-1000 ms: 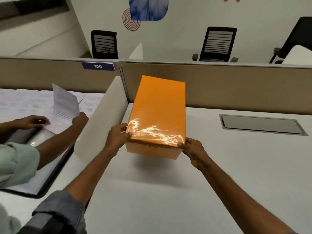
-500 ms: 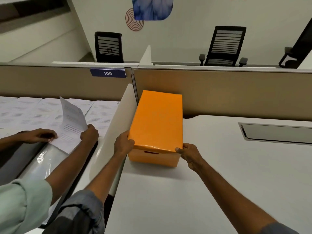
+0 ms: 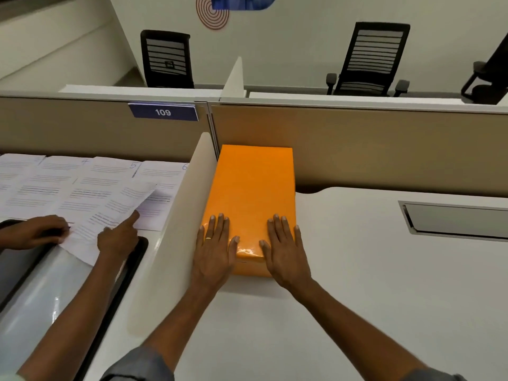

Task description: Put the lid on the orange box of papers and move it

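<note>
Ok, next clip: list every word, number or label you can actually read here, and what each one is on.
"109": white digits on the blue nameplate on the beige partition.
"5" and "6": handwritten at the top corners of two paper sheets; a mark further left is unclear.
Printed lines on the sheets: too blurred to read.
The orange box: no text visible.

One head-worn wide-angle view looks forward and down from close above the white desk [image 3: 357, 270], facing the beige partition [image 3: 357, 149] and the chairs beyond.
</note>
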The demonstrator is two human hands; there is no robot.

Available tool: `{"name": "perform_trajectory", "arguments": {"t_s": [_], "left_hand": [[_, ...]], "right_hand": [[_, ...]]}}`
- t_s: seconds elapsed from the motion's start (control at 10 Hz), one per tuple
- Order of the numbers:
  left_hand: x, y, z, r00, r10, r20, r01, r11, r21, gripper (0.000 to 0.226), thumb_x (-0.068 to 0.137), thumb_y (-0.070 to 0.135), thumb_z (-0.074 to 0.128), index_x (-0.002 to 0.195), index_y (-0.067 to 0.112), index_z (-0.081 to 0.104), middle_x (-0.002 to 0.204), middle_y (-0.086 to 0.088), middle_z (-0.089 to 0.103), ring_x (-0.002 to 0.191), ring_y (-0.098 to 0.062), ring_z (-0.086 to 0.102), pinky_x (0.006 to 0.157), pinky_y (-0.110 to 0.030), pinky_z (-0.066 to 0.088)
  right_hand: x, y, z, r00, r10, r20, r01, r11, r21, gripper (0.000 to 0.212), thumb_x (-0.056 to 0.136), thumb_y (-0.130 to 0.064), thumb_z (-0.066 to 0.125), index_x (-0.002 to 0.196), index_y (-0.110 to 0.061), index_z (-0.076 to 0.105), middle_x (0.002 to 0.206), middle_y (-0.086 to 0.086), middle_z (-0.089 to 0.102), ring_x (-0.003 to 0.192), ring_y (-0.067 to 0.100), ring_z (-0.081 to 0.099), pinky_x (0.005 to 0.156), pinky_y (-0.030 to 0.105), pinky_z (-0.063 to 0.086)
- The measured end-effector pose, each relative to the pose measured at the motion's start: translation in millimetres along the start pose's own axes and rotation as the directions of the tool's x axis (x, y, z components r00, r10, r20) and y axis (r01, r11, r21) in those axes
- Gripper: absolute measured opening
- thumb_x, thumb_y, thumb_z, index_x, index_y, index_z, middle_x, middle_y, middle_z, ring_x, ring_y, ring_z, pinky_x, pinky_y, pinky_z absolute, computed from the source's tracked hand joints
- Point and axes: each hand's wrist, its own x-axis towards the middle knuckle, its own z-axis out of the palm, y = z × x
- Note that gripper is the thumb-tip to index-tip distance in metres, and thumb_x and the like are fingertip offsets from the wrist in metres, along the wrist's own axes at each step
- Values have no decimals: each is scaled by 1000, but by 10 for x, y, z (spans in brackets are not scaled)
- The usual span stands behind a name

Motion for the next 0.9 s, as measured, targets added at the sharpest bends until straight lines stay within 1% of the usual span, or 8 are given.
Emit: {"name": "perform_trajectory", "arguments": {"t_s": [0.1,0.2,0.3,0.5,0.6,0.7,0.8,0.9], "left_hand": [[25,-35,31,1000,-3,-15,4,999,37,65,103,47,22,156,10,34,164,-8,31,156,-25,20,126,-49,18],[60,-75,62,1000,-18,-10,19,998,65,63,104,44,22,156,10,32,165,-8,29,156,-25,19,126,-50,18],[65,-87,72,1000,-7,6,6,997,72,64,104,44,21,157,9,30,166,-9,27,156,-26,18,126,-51,18],[52,-56,15,999,-15,49,12,998,68,69,102,47,12,158,9,25,167,-9,22,157,-27,13,127,-51,14],[44,-31,-56,996,-25,81,16,993,113,67,102,44,12,160,11,18,169,-8,14,158,-26,6,128,-49,7],[-64,105,-193,999,-24,27,22,997,75,64,103,39,20,160,10,17,170,-10,11,158,-26,3,128,-48,4],[-147,280,-218,1000,9,4,-9,999,47,65,103,41,17,160,11,14,170,-8,8,158,-24,0,128,-46,1],[-256,510,-185,995,93,30,-94,994,60,69,101,47,8,160,12,9,170,-7,3,158,-24,-5,128,-46,-1]], "right_hand": [[57,-14,94,999,-14,-34,12,998,-67,66,106,-49,20,161,-11,19,169,9,14,158,24,7,128,51,10],[104,-5,158,998,-26,-56,20,994,-106,66,106,-47,20,159,-8,24,168,12,21,157,27,14,127,53,16],[108,-5,143,999,-26,-40,22,994,-106,66,106,-47,21,159,-7,23,168,12,20,157,28,14,126,53,16],[106,-18,37,996,-25,85,32,997,-76,70,105,-51,19,161,-10,9,170,9,3,158,26,-2,127,52,7],[104,25,-90,996,-14,93,15,1000,-11,73,105,-53,20,161,-12,1,171,7,-6,158,24,-9,128,50,1],[-26,117,-307,1000,15,-14,-15,1000,7,71,105,-53,18,162,-12,3,171,6,-3,158,23,-7,128,45,-4],[-175,264,-397,997,50,-61,-50,999,-2,70,106,-53,16,162,-13,2,171,5,-3,158,21,-8,127,42,-6],[-353,472,-481,993,94,-66,-94,996,-2,69,106,-51,16,162,-14,0,171,4,-7,157,19,-12,127,40,-7]]}}
